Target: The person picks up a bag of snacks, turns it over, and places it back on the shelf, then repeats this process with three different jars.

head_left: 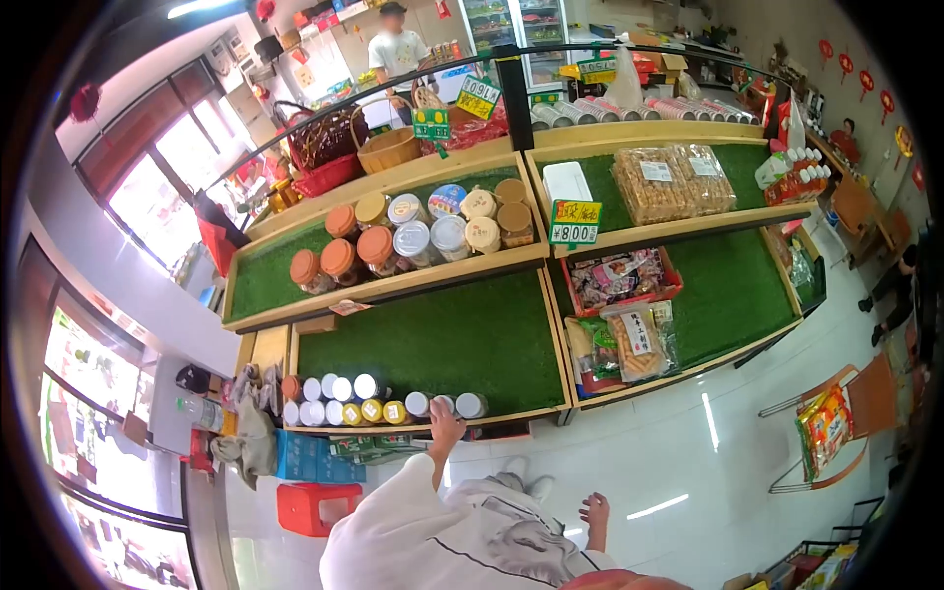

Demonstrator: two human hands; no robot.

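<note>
My left hand (446, 425) reaches to the front edge of the lower green shelf (442, 339). Its fingers are closed around the top of a jar with a pale lid (444, 402), which they partly cover. On either side stand a white-lidded jar (417, 404) and a grey-white-lidded jar (471, 404). Further left are yellow-lidded jars (373, 409) and several white-lidded jars (366, 386) in rows. Lower right, my right hand (595, 510) hangs over the floor beside my body, holding nothing, its fingers slightly bent and apart.
Larger jars (376, 246) with orange, white and tan lids fill the upper left shelf. To the right are snack bags (634, 339), packaged blocks (674, 182) and a price sign (575, 223). A red stool (313, 508) and a chair (873, 398) flank me. A person (397, 54) stands behind.
</note>
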